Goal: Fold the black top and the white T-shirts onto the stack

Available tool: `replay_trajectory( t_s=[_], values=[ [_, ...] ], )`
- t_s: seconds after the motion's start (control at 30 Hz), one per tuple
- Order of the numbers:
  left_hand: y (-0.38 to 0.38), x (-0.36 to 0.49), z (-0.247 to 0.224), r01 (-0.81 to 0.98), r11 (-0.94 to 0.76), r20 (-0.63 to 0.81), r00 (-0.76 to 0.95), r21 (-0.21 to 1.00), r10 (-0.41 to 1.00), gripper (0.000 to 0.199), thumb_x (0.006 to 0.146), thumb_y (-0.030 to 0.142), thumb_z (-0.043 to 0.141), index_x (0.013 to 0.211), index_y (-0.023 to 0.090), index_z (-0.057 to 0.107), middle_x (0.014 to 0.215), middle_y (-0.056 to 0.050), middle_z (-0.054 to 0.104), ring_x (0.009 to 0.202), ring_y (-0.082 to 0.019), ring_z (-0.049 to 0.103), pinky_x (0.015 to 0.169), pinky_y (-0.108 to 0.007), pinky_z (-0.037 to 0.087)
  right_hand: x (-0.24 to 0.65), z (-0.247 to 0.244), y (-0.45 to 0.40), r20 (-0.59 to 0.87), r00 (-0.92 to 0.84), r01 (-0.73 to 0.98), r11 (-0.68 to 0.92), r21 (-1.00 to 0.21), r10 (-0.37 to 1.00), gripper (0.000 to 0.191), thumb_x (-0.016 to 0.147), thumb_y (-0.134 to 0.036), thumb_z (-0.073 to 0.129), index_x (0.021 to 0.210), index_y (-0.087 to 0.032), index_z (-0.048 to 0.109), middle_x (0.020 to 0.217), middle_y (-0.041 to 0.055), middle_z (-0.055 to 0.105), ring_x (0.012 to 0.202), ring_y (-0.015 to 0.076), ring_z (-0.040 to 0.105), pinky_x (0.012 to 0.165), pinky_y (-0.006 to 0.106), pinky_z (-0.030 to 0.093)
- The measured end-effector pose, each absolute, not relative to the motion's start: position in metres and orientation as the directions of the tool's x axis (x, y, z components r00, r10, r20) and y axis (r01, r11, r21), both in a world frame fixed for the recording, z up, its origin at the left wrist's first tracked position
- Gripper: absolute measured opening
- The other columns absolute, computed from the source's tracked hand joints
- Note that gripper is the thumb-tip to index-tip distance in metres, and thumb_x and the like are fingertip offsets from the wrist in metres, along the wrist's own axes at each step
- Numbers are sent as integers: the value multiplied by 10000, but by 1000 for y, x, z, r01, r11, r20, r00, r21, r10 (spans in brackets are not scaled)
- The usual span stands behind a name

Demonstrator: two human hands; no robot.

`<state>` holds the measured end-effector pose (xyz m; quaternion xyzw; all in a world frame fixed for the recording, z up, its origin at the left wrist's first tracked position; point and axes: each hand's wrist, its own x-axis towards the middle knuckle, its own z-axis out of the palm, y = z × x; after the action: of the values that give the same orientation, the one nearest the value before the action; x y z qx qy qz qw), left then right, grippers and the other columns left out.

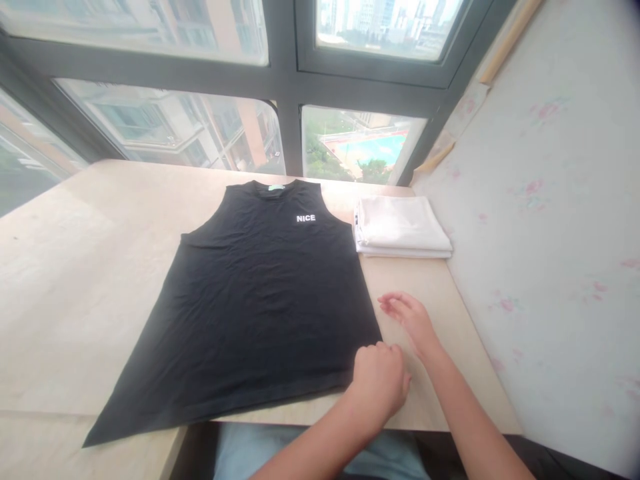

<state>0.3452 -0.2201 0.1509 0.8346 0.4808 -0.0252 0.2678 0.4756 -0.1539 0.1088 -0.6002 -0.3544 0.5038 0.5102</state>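
Observation:
A black sleeveless shirt (265, 293) with white "NICE" lettering lies spread out on the pale wooden surface (75, 267), its neck toward the window and its hem toward me. My left hand (380, 380) is at the lower right corner of the shirt, its fingers curled closed; whatever lies under them is hidden. Farther up and to the right, my right hand (409, 320) hovers just beside the shirt's right edge, fingers apart and slightly bent, with nothing in it.
Folded white cloths (403, 227) sit stacked to the right of the shirt's shoulder. A grey-framed window (293, 87) runs along the back. On the right stands a wall (550, 200) with floral paper. The surface's front edge is close to my body.

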Motion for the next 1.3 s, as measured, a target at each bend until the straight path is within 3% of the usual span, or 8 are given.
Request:
replay_trajectory(
  t_s=[0.1,0.23,0.33,0.5,0.9,1.03,1.13,1.3],
  values=[
    [-212,342,148,809,-377,-331,544,450,771,226,874,310,558,986,126,628,865,-160,683,805,-310,704,674,-385,508,461,140,-103,-74,105,401,-111,-909,992,265,839,-392,578,941,-185,709,960,84,751,921,223,705,902,400,545],
    [-208,336,144,811,-360,-362,542,461,759,183,802,171,563,974,134,614,864,-150,689,791,-302,705,636,-353,488,414,188,-9,-26,-155,927,136,-350,988,291,925,-290,484,1119,-253,699,1098,51,732,1026,219,674,911,346,513],
    [-211,333,141,799,-355,-345,548,486,762,275,784,162,565,1058,142,586,872,-140,685,773,-298,699,619,-350,482,382,201,56,-123,-155,986,146,-81,980,318,922,-233,502,1181,-206,685,1222,121,681,1155,269,621,938,371,497],
    [-216,330,134,767,-313,-334,555,561,762,313,756,167,569,1068,147,574,896,-141,678,772,-306,687,620,-368,486,363,182,111,-238,-55,997,67,42,970,323,816,-242,664,1098,-96,720,1162,216,677,1173,333,607,962,428,481],
    [-224,289,152,656,-257,-215,548,709,808,244,832,223,485,1053,207,587,944,-87,685,815,-266,671,655,-347,481,364,182,120,-278,-19,998,37,59,960,365,804,-222,628,1129,-80,715,1138,222,691,1062,310,664,881,388,524],
    [-244,252,161,582,-139,-121,386,801,915,249,866,195,459,1061,271,592,892,-18,698,793,-193,665,674,-289,469,338,203,124,-202,-146,989,139,-49,968,404,833,-214,586,1225,-170,677,1226,139,677,1112,271,641,918,345,503],
    [-261,216,160,570,-36,-114,225,821,968,227,889,183,438,1020,268,602,767,8,674,668,-143,638,620,-245,456,302,205,125,-174,-247,965,226,-134,953,323,846,-212,566,1127,-195,722,1194,91,697,1114,249,639,931,305,488],
    [-280,166,134,739,101,-143,-6,666,990,258,948,236,412,1122,254,603,793,-4,694,645,-147,669,604,-237,486,254,176,114,-216,-293,944,246,-222,931,299,888,-273,514,997,-112,740,1002,149,738,945,246,691,828,290,518]
  ],
)
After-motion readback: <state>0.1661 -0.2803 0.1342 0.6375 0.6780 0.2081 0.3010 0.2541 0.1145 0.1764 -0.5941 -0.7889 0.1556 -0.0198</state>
